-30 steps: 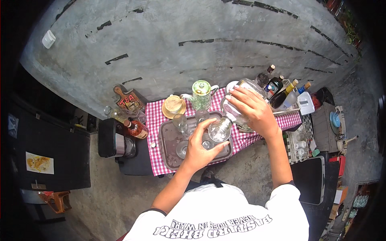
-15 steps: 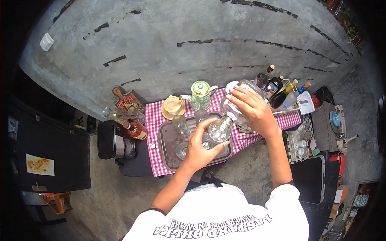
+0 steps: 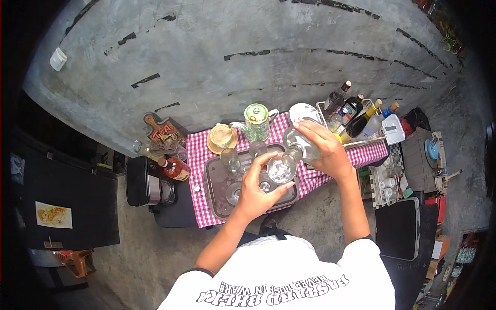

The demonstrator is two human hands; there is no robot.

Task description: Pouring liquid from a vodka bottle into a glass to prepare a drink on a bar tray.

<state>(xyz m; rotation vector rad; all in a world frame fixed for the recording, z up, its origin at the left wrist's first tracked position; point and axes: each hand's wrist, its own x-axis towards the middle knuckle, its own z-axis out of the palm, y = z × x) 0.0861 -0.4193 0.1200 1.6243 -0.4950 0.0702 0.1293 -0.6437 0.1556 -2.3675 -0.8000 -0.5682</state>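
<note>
My left hand [image 3: 257, 187] is wrapped around a clear drinking glass [image 3: 282, 169] and holds it above the tray. My right hand [image 3: 326, 150] grips a clear glass bottle [image 3: 302, 142], tilted so that its neck lies at the glass's rim. Clear, pale contents show inside the glass; I cannot make out a stream. Under my hands is a dark brown tray [image 3: 212, 181]. On it stand several glasses, among them a stemmed glass [image 3: 229, 158] and another glass [image 3: 258, 150] behind my left fingers.
A red-checked cloth [image 3: 199, 137] covers the table. Behind the tray stand a green-patterned teapot [image 3: 257, 121] and a cup [image 3: 221, 135] on a saucer. To the right are a white plate [image 3: 304, 112] and a crate [image 3: 356, 142] of bottles. An amber bottle [image 3: 175, 169] stands left, beside a black machine [image 3: 139, 181].
The bottle in my right hand has swung to a different tilt, its body now lower, uncovering the plate and the crate's near bottles. My left hand and the glass have barely moved.
</note>
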